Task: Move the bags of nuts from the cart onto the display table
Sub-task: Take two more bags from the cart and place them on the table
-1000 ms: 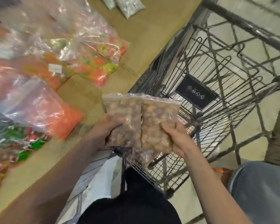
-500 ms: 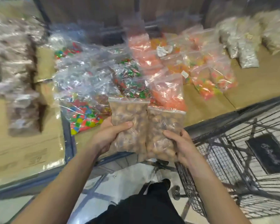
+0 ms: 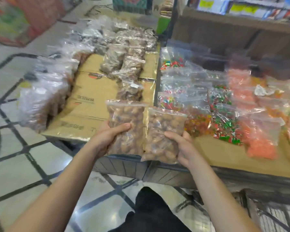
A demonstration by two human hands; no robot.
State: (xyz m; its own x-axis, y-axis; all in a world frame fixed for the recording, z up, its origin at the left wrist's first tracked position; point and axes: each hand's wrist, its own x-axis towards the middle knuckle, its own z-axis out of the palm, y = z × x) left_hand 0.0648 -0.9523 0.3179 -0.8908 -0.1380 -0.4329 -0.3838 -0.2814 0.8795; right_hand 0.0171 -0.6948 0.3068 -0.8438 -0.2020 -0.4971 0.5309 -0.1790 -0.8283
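Nut bags (image 3: 126, 114): clear glossy plastic, crinkled. Table top (image 3: 90, 97): brown cardboard under shiny film. Floor (image 3: 15, 164): glossy tile.

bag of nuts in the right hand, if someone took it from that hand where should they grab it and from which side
Take the right bag of nuts by its upper half, just under the flat sealed strip, coming from above. The right hand wraps the lower right edge, and the left bag of nuts crowds its left side, so only the upright top stands free.
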